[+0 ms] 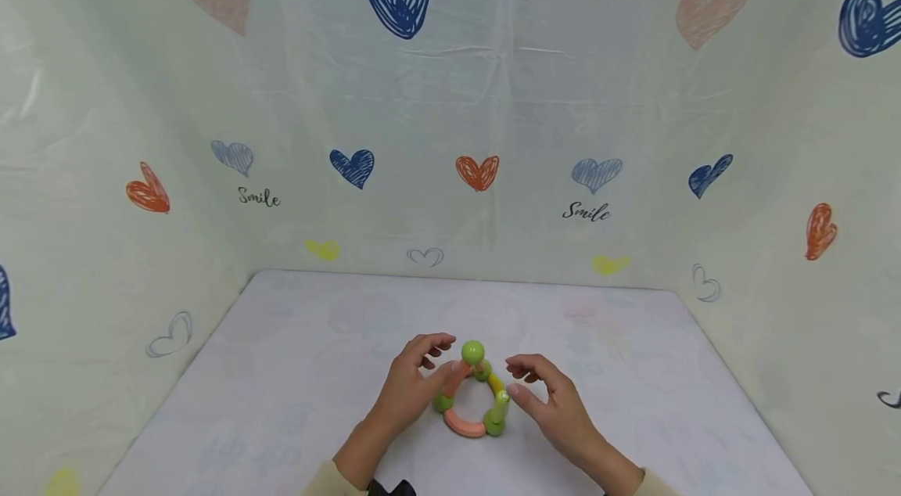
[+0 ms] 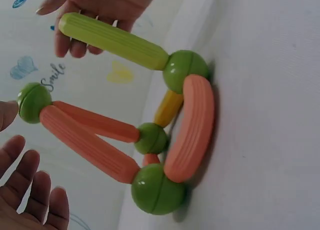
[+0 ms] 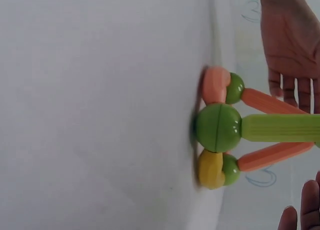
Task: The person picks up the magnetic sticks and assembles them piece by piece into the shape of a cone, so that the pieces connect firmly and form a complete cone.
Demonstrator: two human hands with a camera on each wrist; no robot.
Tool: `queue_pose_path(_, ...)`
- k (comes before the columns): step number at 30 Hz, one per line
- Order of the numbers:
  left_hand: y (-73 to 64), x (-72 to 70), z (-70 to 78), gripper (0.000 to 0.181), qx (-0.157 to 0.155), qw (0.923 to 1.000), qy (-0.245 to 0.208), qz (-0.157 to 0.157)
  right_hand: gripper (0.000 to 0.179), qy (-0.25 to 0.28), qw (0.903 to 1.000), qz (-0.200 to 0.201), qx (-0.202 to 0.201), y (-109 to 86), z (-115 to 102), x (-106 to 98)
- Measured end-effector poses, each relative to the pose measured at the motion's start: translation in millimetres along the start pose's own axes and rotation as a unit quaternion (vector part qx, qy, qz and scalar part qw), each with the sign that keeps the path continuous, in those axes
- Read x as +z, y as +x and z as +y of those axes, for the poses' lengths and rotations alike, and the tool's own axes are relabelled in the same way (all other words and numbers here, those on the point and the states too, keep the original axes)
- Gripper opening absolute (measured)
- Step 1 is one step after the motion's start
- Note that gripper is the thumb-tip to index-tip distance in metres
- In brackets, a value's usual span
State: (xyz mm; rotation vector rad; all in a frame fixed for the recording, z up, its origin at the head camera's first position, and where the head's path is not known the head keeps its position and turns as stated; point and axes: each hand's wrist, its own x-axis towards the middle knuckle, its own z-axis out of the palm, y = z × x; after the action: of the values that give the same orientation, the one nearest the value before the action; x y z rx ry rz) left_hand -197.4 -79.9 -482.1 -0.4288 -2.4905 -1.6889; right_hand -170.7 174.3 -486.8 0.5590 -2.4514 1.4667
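Note:
A construction of toy rods and green balls stands on the table, its base a ring of curved pink rods (image 1: 464, 425) and a yellow rod (image 3: 210, 167). Two straight orange rods (image 2: 90, 142) rise from base balls and meet at a raised green ball (image 1: 473, 352). A light green rod (image 2: 115, 42) stands upright on another base ball (image 2: 185, 71), its top end free. Beside the raised ball is my left hand (image 1: 414, 379), fingers apart; whether its thumb touches the ball I cannot tell. My right hand (image 1: 556, 406) hovers by the light green rod, fingers loosely bent, gripping nothing.
The white tabletop (image 1: 296, 371) stretches out around the toy on both sides. A pale curtain (image 1: 535, 105) printed with hearts and the word "Smile" surrounds the table at the back and sides.

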Motion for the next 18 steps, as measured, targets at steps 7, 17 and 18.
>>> queue_pose_path(7,12.1,0.6,15.8,0.041,0.022,0.9991,-0.002,-0.038,0.037,-0.028,0.9977,-0.024,-0.057,-20.5,9,8)
queue_pose_path(17,17.9,8.3,20.9,0.035,0.034,0.9973,0.022,-0.061,0.031,-0.043,0.9962,0.013,-0.075,-18.2,15,22)
queue_pose_path(18,17.6,8.2,20.5,0.033,0.034,0.9976,0.023,-0.057,0.030,-0.043,0.9966,0.014,-0.069,-16.7,15,22)
